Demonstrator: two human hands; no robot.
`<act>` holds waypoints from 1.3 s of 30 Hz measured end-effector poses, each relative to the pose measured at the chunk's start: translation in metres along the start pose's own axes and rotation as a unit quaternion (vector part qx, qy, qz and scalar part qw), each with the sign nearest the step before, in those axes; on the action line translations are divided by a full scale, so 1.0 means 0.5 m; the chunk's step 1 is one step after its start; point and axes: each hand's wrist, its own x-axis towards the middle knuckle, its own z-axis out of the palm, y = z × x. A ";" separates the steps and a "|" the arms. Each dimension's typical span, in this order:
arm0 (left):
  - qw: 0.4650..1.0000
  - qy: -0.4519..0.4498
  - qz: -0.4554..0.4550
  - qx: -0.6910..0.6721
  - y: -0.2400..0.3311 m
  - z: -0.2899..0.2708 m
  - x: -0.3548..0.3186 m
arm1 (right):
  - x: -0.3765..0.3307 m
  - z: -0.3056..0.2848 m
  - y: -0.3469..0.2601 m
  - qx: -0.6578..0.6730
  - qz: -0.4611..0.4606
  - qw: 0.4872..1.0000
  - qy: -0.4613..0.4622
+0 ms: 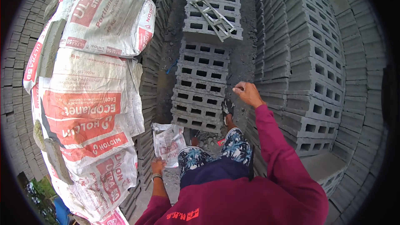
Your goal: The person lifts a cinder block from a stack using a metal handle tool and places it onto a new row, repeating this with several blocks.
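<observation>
My right hand [249, 93] is raised over the gap right of the middle block row, its fingers curled in and nothing visible in them. Low on the left, my left hand [158, 166] has its fingers curled; whether something is inside them is hidden. It overlaps the lower corner of a flattened white and red cement bag [169, 143], and I cannot tell whether it touches the bag. Ahead of my legs runs a row of grey hollow concrete blocks [198, 87]. A pale metal frame with crossbars [213, 18] lies aslant on the farther, higher blocks.
On the left, cement bags [93, 108] cover a block stack, with loose block pieces [52, 50] along their outer edge. A tall wall of hollow blocks [318, 79] stands close on the right. Gritty ground [239, 58] shows in the narrow gaps, and a blue scrap [171, 67] lies left of the row.
</observation>
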 end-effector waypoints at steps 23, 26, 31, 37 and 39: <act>0.987 0.108 -0.090 0.081 0.011 0.377 -0.166 | 0.819 -0.078 0.227 -0.150 -0.246 0.929 0.231; 0.990 0.078 -0.085 0.085 0.000 0.425 -0.140 | 0.865 -0.136 0.274 -0.290 -0.326 0.814 0.383; 0.991 0.050 -0.074 0.096 0.017 0.481 -0.139 | 0.845 0.000 0.252 -0.223 -0.239 0.927 0.181; 0.994 -0.017 -0.028 0.108 0.068 0.534 -0.143 | 0.862 0.102 0.256 -0.224 -0.148 0.933 0.241; 0.994 -0.014 -0.010 0.112 0.081 0.524 -0.150 | 0.845 0.095 0.231 -0.254 -0.168 0.916 0.262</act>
